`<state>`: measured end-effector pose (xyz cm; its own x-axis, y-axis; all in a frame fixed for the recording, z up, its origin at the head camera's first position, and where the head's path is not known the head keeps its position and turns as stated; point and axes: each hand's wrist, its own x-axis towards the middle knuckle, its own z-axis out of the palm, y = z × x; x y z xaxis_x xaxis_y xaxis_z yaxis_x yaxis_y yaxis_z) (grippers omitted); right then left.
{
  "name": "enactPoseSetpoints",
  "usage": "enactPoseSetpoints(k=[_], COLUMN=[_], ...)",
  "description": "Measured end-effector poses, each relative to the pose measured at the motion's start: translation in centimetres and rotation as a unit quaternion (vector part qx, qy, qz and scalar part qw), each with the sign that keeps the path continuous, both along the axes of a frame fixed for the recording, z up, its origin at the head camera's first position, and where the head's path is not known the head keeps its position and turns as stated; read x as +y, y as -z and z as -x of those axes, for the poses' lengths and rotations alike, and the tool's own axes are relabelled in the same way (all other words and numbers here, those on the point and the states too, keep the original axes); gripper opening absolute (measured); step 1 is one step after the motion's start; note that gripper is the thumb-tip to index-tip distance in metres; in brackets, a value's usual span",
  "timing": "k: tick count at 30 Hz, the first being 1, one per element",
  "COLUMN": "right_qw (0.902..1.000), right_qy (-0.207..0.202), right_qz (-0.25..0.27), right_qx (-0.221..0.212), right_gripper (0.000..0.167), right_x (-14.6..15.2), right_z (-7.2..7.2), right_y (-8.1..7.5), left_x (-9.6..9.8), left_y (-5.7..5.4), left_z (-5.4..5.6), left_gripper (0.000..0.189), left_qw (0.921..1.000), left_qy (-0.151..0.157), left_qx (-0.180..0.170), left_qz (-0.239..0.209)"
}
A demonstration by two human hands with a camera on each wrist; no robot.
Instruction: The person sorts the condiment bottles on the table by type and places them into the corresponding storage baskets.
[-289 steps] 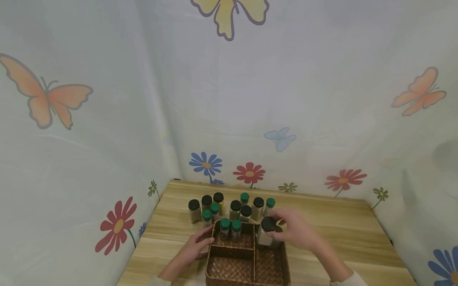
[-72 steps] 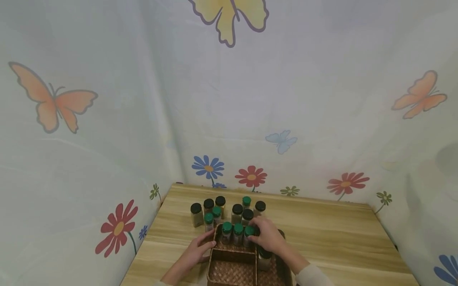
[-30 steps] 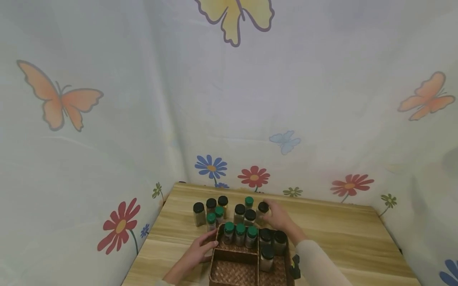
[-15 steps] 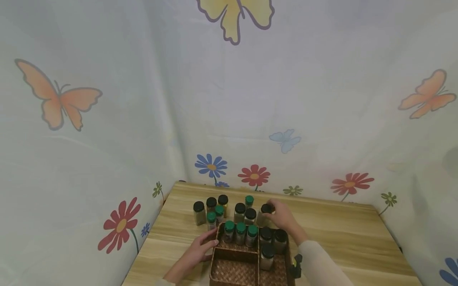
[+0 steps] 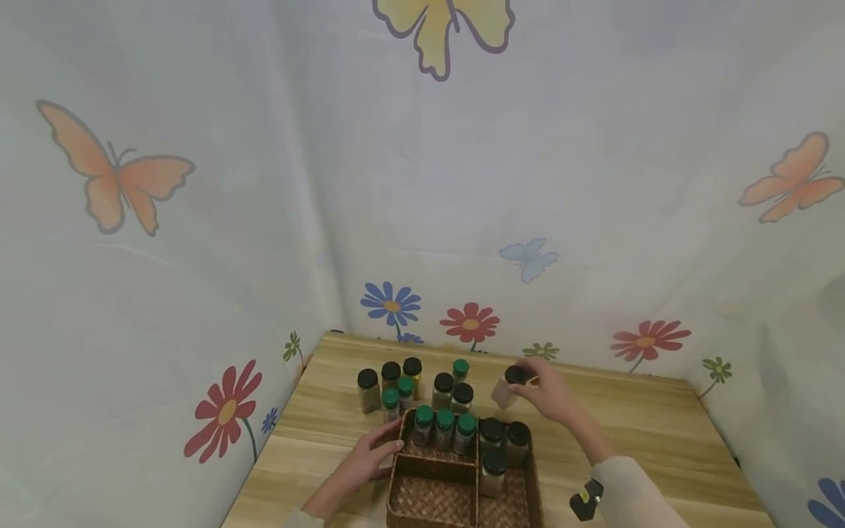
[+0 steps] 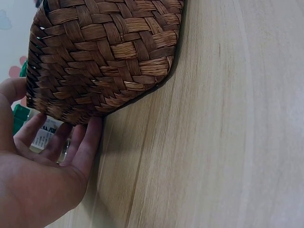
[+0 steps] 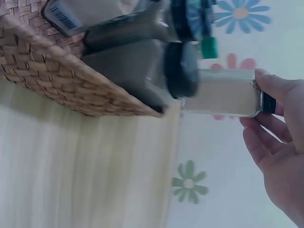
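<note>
My right hand (image 5: 551, 392) pinches a spice jar (image 5: 504, 394) by its black cap, behind the back right corner of a brown woven basket (image 5: 430, 499). In the right wrist view this clear, square-sided jar (image 7: 221, 92) shows pale contents, with thumb and fingers at its cap end. My left hand (image 5: 359, 463) holds the basket's back left corner; in the left wrist view its fingertips (image 6: 90, 135) press the woven wall. Several green-capped jars (image 5: 444, 433) stand in the back left compartment. Black-capped jars (image 5: 494, 473) stand in the right compartment.
Behind the basket stand a black-capped jar (image 5: 443, 391) with another beside it and a green-capped one (image 5: 461, 369). A second group of jars (image 5: 369, 390) is at the left on the wooden table (image 5: 647, 440). A flower-printed curtain (image 5: 594, 293) surrounds the table.
A third green-capped jar and another black-capped jar have gone into the basket. My right hand then took a black-capped jar from behind it, moving it right and tilting it. My left hand stays put.
</note>
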<state>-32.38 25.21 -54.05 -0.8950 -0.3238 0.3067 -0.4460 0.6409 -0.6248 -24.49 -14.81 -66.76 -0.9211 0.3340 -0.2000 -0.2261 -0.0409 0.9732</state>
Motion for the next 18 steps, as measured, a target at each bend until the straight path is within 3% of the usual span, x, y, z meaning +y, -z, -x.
enactPoseSetpoints(k=[12,18], right_qw=[0.9979,0.9963], right_qy=[-0.027,-0.057], right_qz=[-0.016,-0.045], right_qx=[0.057,0.045], right_gripper=[0.039,0.038], right_x=[2.0,2.1], right_z=[-4.7,-7.8], right_y=[-5.8,-7.0], left_x=[-0.1,-0.1], left_y=[-0.3,-0.6], left_z=[-0.2,-0.2], left_gripper=[0.063,0.063], left_qw=[1.0,1.0], left_qy=[0.0,0.005], left_qx=[-0.006,-0.003], left_qz=[-0.005,-0.004])
